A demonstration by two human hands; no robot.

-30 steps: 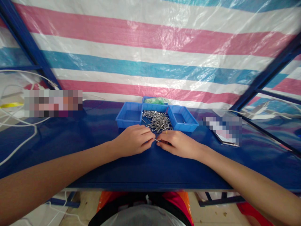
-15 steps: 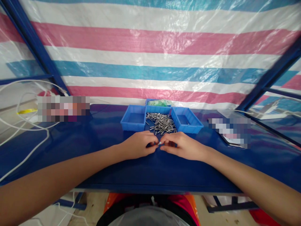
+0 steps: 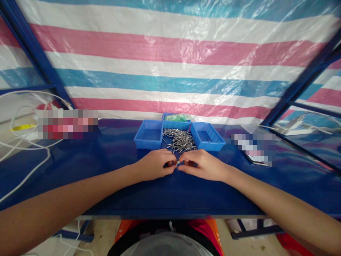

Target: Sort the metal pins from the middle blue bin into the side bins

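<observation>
Both my hands meet above the blue tabletop (image 3: 173, 199), fingertips close together. A small pale, shiny piece (image 3: 178, 162) shows between them, too tiny to name. My left hand (image 3: 158, 164) is closed in a pinch at its left side. My right hand (image 3: 204, 164) curls in from the other side, thumb and index finger at the same piece. Whether a longer part of it lies hidden inside the fingers, I cannot tell. Just beyond the hands lies a loose pile of thin metal pins (image 3: 182, 140).
Blue plastic bins stand left (image 3: 148, 144) and right (image 3: 210, 145) of the pile. A bin behind holds green and clear plastic bags (image 3: 178, 117). A phone-like device (image 3: 255, 158), partly blurred out, lies at right. White cables (image 3: 48, 156) run along the left.
The whole view has shifted slightly, so the bins and hands appear a little further left. The fingertips remain together at the small piece, its pale face now showing rounder.
</observation>
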